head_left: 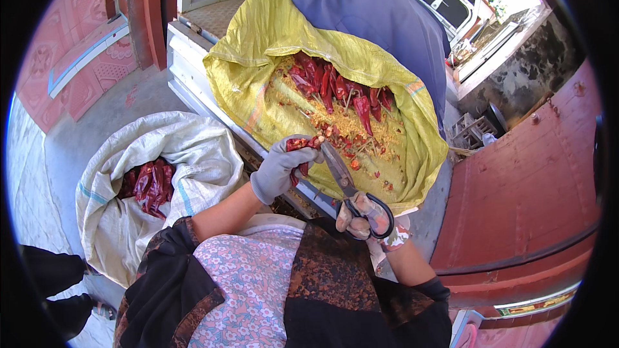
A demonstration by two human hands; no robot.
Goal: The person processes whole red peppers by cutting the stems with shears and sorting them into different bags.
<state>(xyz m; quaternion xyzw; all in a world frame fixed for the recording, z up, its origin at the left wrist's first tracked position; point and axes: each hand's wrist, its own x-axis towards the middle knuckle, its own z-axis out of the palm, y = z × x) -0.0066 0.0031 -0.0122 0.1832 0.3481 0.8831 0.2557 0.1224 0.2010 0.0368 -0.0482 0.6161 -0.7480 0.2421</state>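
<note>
My left hand [281, 166], in a grey glove, grips a dried red chili pepper [302, 144] at the near edge of a yellow woven sack [242, 72]. My right hand [365, 217], in a stained glove, holds black-handled scissors [338, 169], their blade tips close beside the pepper's end. Inside the open yellow sack lie whole dried chilies [333, 84], with loose yellow seeds [333, 123], stems and red scraps in front of them. At the left, a white woven sack [159, 130] holds more dark red dried chilies [154, 183].
The yellow sack rests on a vehicle's white cargo bed [188, 63], with blue cloth [377, 5] over its far side. Another person's legs [58, 270] show at lower left. A red metal door [522, 179] stands at the right, near a small wooden stool [468, 133].
</note>
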